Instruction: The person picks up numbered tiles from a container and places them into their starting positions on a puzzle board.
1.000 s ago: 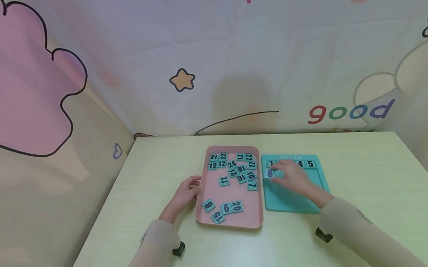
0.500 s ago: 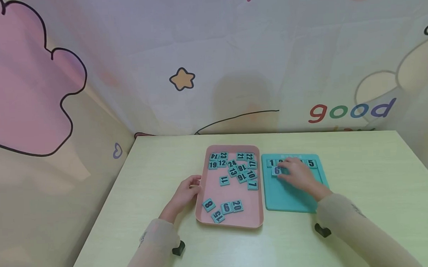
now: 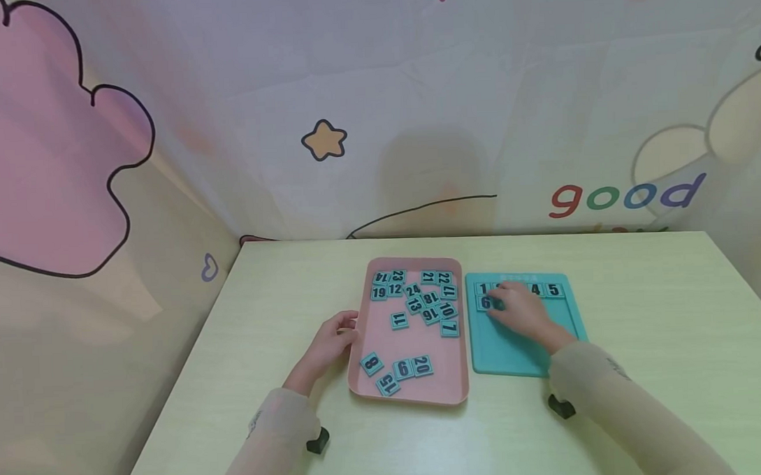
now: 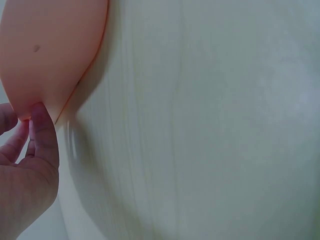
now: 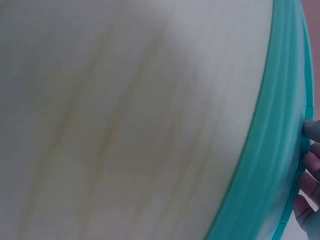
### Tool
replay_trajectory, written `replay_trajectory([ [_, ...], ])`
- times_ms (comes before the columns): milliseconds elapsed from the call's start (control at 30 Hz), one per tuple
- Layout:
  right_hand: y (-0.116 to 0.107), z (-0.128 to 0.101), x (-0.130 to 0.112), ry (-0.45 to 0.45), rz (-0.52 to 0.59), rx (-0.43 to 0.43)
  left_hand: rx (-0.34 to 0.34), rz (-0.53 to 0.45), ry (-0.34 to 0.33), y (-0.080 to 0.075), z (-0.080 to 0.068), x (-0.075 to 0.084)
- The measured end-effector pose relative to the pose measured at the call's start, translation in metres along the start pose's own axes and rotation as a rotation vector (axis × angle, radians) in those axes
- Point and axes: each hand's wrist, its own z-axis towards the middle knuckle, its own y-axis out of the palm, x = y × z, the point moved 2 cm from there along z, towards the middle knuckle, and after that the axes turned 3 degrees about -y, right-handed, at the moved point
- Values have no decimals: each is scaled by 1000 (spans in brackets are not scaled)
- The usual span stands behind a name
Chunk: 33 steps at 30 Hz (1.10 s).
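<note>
My left hand (image 3: 328, 348) holds the left rim of a pink tray (image 3: 378, 342); in the left wrist view the thumb (image 4: 44, 132) presses on the tray's edge. Number tiles lie scattered in the tray, among them an 8 tile (image 3: 371, 363) and an 11 tile (image 3: 399, 321). My right hand (image 3: 521, 313) is over the teal board (image 3: 507, 352), thumb and index finger at the right side of the number 6 tile (image 3: 484, 302). That tile sits at the left of the second row, just below the 1 tile (image 3: 482, 288). The hand covers part of the top row.
The board stands just right of the tray on a pale wooden table (image 3: 647, 312). In the top row the 4 tile (image 3: 535, 289) and 5 tile (image 3: 553, 289) show beside the hand. A printed cloth (image 3: 375, 70) hangs behind the table.
The number 6 tile shifted right with my right hand's fingers, then back left to beneath the 1 tile. My left hand stays on the tray.
</note>
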Motion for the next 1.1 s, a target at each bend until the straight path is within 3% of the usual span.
replay_trajectory([
  [533, -8, -3, -16, 23, 44, 37, 5, 16, 26, 1, 2, -3],
  [700, -18, -6, -34, -12, 116, 99, 6, 19, 31, 1, 1, -2],
  [867, -20, -9, -52, -52, 171, 98, 5, 10, 25, 0, 2, -2],
  [1100, -15, -14, -70, -129, 122, 88, 4, 13, 8, 0, 3, -3],
])
